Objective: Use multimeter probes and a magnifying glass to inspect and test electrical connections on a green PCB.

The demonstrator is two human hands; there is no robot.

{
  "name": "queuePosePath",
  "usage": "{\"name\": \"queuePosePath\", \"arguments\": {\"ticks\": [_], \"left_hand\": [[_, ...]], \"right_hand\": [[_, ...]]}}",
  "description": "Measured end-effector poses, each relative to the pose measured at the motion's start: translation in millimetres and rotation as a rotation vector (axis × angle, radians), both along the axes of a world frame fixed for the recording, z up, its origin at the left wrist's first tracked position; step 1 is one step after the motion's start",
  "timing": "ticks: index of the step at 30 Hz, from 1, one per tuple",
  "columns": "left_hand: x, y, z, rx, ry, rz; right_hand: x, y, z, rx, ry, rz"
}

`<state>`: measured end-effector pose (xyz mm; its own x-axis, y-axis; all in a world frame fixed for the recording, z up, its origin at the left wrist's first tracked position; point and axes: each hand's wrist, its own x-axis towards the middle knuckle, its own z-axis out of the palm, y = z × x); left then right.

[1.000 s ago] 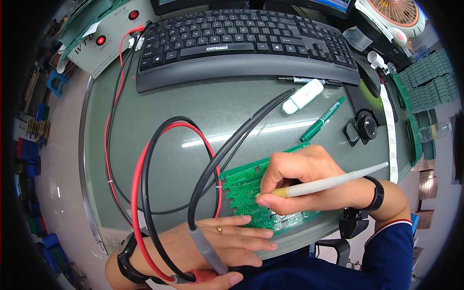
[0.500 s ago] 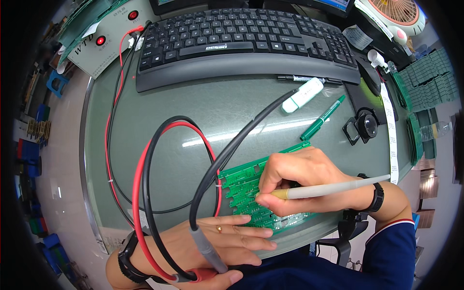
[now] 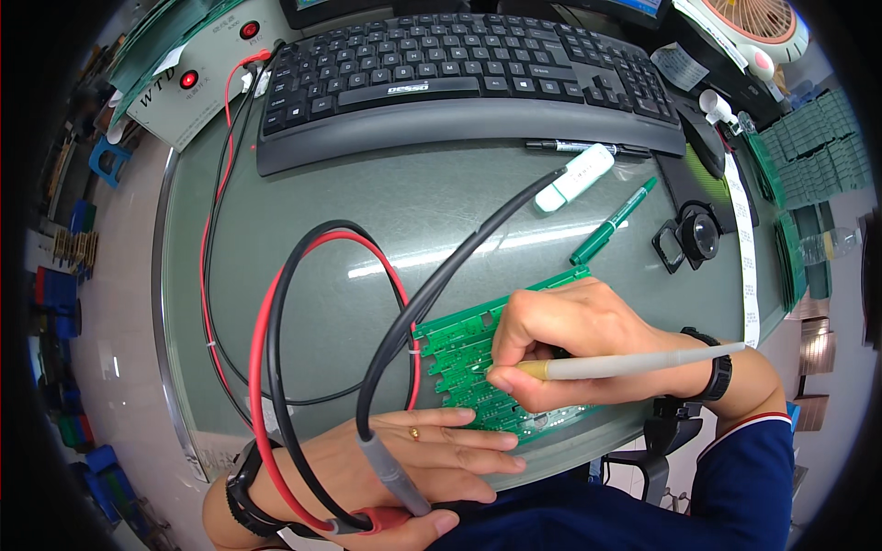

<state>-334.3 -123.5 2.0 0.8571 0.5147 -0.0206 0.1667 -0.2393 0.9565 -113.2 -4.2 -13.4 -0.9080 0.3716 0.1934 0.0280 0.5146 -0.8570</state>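
Note:
A green circuit board (image 3: 459, 354), dense with small parts and notched along its left edge, lies tilted on the table. My right hand (image 3: 579, 340) is closed in a writing grip round a pale, tapered pen-like tool (image 3: 634, 363) with a yellowish front end. Its tip is hidden by my fingers, close over the board. My left hand (image 3: 432, 464) lies flat with fingers stretched out, fingertips at the board's near left edge. Red and black cables loop up over it. The black cable's grey sleeve (image 3: 395, 477) and a red sleeve (image 3: 386, 520) rest by its thumb.
A black keyboard (image 3: 459, 83) spans the back. A white-and-green marker (image 3: 574, 179), a green pen (image 3: 614, 220), a black loupe (image 3: 698, 241) and a paper strip (image 3: 746, 266) lie right. A grey box with red lights (image 3: 197, 78) stands back left. Stacked green boards (image 3: 818, 138) stand right.
The rear end of the pen-like tool has dipped slightly as my right hand tilts it. My left hand and the board stay where they were.

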Motion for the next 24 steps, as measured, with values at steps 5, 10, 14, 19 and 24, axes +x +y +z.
{"name": "queuePosePath", "arguments": {"ticks": [5,10,14,19,24], "left_hand": [[0.5,0.1,1.2,-0.013,0.008,0.002],[1.2,0.9,1.5,-0.027,0.034,0.0],[1.3,-0.4,4.2,-0.034,0.033,0.011],[0.7,0.3,3.6,-0.04,0.029,0.008],[0.5,1.7,5.2,-0.043,0.029,0.032]], "right_hand": [[-0.1,0.0,0.7,0.007,0.012,-0.005],[0.2,0.9,-1.3,0.011,0.031,-0.012],[0.3,0.3,-0.5,0.017,0.027,0.001],[0.5,1.0,0.0,0.017,0.028,0.004],[1.4,3.1,1.4,0.019,0.011,0.002]]}}
